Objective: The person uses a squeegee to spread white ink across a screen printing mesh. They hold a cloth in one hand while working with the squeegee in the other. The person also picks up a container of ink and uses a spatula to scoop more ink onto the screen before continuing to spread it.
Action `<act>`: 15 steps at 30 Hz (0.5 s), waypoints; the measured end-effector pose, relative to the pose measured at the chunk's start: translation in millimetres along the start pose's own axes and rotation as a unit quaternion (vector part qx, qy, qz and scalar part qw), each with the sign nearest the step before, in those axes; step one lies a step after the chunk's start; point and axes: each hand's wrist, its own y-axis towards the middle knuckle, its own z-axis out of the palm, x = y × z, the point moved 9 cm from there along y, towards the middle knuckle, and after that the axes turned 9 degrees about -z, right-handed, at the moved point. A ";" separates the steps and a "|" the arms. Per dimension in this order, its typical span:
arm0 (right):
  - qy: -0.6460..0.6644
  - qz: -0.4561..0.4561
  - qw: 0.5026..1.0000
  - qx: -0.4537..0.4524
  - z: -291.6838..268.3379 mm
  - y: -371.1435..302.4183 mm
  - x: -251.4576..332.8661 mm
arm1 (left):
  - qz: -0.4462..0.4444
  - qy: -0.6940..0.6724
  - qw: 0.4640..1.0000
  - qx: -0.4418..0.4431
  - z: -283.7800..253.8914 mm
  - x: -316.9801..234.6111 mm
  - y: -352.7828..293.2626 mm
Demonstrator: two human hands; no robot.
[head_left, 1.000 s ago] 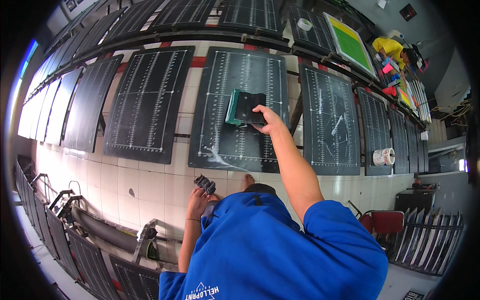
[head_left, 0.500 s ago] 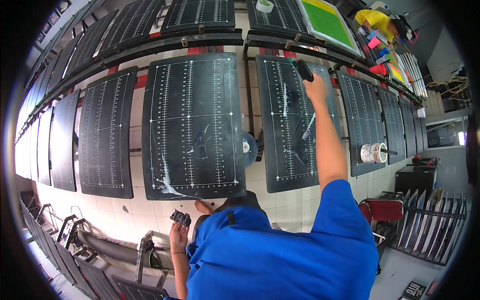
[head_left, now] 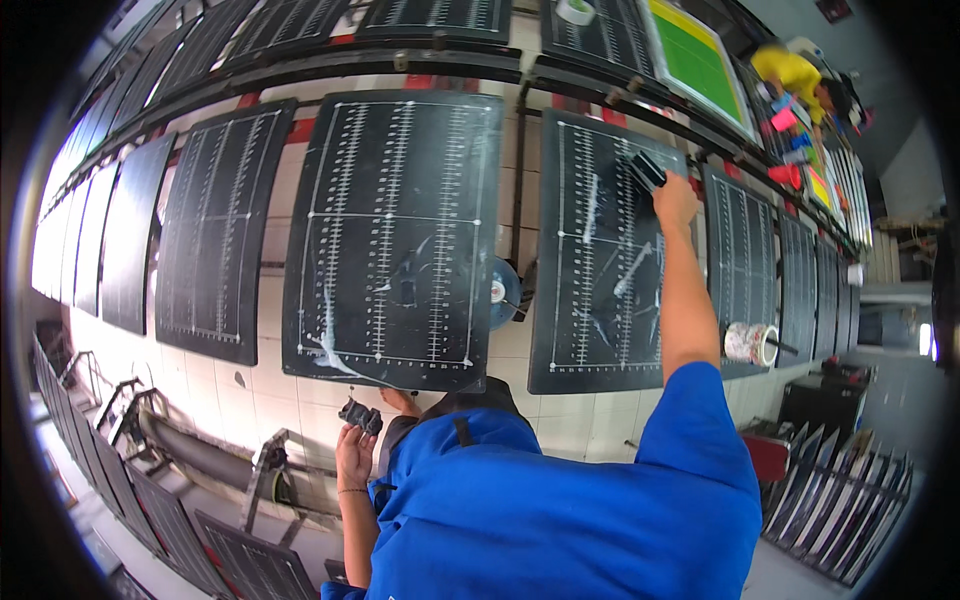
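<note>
My right arm reaches out over a black board (head_left: 580,340) with white grid marks and white smears. My right hand (head_left: 676,203) is closed round a flat black hand tool (head_left: 648,172) whose end is at the board's upper right part; I cannot tell whether it is a scraper or a brush. Low on the left, my left hand (head_left: 354,458) holds up a crumpled dark cloth-like wad (head_left: 360,416) in its fingers. Just beyond it lies a second black board (head_left: 345,240) with a white smear near its lower left corner.
A smeared white tub (head_left: 742,343) with a dark stick stands on the right. Between the boards shows a blue round object (head_left: 505,305). Dark rails (head_left: 450,68) run behind. At the back right are a green-and-yellow framed panel (head_left: 690,55) and a person in yellow (head_left: 785,68).
My right hand has drawn the black tool a little nearer to me and rightward over the board. My whole view has shifted slightly. The left hand still holds the dark wad.
</note>
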 end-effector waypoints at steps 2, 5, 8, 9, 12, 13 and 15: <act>0.015 -0.060 0.997 -0.045 -30.2 5.4 55.7 | 0.009 -0.034 0.999 -0.010 3.6 10.7 -8.3; 0.175 -0.188 0.965 -0.046 -68.9 -2.7 173.8 | 0.003 -0.034 0.999 -0.002 3.7 25.4 2.3; 0.339 -0.407 0.849 0.006 -95.8 -51.8 325.4 | 0.020 -0.038 0.999 0.010 20.1 25.0 10.9; 0.345 -0.464 0.814 0.055 -107.8 -79.5 382.3 | 0.024 -0.039 0.999 0.018 28.2 27.0 11.0; 0.386 -0.604 0.695 0.057 -135.5 -166.8 501.3 | 0.047 -0.067 0.996 0.049 42.9 31.6 19.6; 0.374 -0.650 0.660 0.054 -143.3 -195.9 530.9 | 0.047 -0.069 0.995 0.048 50.8 32.8 18.5; 0.351 -0.714 0.604 0.042 -153.8 -243.9 572.0 | 0.044 -0.071 0.995 0.053 66.8 34.7 14.9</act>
